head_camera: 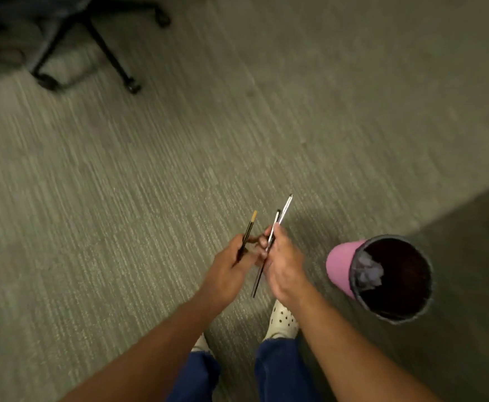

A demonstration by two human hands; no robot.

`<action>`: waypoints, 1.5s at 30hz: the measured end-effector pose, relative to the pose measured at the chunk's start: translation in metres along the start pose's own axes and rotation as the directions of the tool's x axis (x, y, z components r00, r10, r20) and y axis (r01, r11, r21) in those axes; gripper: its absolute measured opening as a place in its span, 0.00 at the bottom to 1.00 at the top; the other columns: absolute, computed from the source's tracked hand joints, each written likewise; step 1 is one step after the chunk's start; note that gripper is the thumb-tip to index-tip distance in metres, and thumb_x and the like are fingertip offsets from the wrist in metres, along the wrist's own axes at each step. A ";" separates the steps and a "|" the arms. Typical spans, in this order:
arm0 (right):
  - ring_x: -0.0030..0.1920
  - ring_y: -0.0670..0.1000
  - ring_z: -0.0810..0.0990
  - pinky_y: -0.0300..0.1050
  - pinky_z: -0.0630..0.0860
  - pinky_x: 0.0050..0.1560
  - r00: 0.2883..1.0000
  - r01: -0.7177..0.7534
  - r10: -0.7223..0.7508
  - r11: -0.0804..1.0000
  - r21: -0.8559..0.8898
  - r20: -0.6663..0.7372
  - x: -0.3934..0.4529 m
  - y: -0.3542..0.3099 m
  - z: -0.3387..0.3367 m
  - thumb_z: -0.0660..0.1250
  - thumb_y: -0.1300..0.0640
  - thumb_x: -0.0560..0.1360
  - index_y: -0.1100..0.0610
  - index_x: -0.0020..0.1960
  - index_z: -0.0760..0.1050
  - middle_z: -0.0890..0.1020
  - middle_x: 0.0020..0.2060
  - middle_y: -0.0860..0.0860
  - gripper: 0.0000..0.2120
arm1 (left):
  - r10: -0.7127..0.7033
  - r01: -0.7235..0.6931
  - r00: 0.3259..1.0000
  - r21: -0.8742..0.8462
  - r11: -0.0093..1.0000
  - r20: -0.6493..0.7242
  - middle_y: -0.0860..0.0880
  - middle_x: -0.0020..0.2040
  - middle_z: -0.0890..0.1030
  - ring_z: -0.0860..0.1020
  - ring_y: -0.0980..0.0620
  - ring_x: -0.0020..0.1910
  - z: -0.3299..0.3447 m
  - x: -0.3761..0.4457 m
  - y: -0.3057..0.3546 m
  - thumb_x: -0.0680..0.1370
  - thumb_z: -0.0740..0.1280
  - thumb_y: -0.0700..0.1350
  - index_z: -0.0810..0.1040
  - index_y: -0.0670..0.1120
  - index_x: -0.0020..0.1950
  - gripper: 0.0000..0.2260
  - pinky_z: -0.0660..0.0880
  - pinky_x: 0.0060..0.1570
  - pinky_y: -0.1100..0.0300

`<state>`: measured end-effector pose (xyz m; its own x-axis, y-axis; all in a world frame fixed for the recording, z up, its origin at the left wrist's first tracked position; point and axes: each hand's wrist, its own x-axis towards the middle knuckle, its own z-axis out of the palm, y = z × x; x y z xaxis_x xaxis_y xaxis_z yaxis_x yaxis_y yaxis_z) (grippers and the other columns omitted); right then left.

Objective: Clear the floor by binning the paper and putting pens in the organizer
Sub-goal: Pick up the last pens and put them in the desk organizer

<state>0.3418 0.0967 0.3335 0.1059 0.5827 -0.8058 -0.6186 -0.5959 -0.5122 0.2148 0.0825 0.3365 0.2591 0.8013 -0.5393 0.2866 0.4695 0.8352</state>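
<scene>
My left hand [226,271] grips a dark pencil with a tan end [249,229], which points up and away from me. My right hand [284,264] holds two thin silver and black pens [281,217] side by side, their tips sticking out above and below the fingers. Both hands are close together over the carpet, fingertips almost touching. To the right stands a pink bin [339,265] with a dark inside, and crumpled paper [368,271] lies in it. No organizer is in view.
Grey-green striped carpet [150,169] covers the floor. The black wheeled base of an office chair [98,44] stands at the top left. My feet in pale perforated shoes [284,320] and blue trousers are at the bottom. A darker shadowed area lies at the right.
</scene>
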 end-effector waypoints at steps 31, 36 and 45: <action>0.42 0.51 0.85 0.43 0.84 0.43 0.495 0.786 -0.687 0.615 -0.062 -0.532 -0.440 -0.279 -0.163 0.63 0.64 0.84 0.59 0.57 0.84 0.86 0.43 0.56 0.10 | 0.302 -0.610 0.461 0.051 0.791 0.835 0.57 0.59 0.85 0.82 0.58 0.58 0.271 -0.161 0.416 0.80 0.63 0.49 0.76 0.61 0.70 0.19 0.78 0.57 0.63; 0.35 0.44 0.80 0.36 0.79 0.37 0.425 0.785 -0.621 0.616 -0.074 -0.659 -0.485 -0.246 -0.227 0.57 0.63 0.86 0.63 0.62 0.76 0.81 0.39 0.54 0.10 | 0.332 -0.688 0.369 0.015 0.725 0.868 0.56 0.44 0.86 0.83 0.58 0.45 0.337 -0.205 0.401 0.84 0.65 0.48 0.80 0.64 0.61 0.12 0.77 0.48 0.68; 0.43 0.47 0.82 0.41 0.79 0.46 0.279 0.665 -0.431 0.732 -0.151 -0.858 -0.530 -0.196 -0.363 0.55 0.46 0.87 0.51 0.50 0.81 0.84 0.42 0.47 0.18 | 0.209 -0.724 0.199 0.000 0.690 0.957 0.45 0.39 0.82 0.82 0.49 0.44 0.489 -0.286 0.366 0.84 0.64 0.50 0.82 0.59 0.54 0.07 0.76 0.49 0.60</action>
<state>0.6897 -0.2959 0.7532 0.9642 -0.0548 -0.2593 -0.2644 -0.1321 -0.9553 0.6967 -0.1564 0.7436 0.9946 -0.0976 -0.0364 0.0103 -0.2558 0.9667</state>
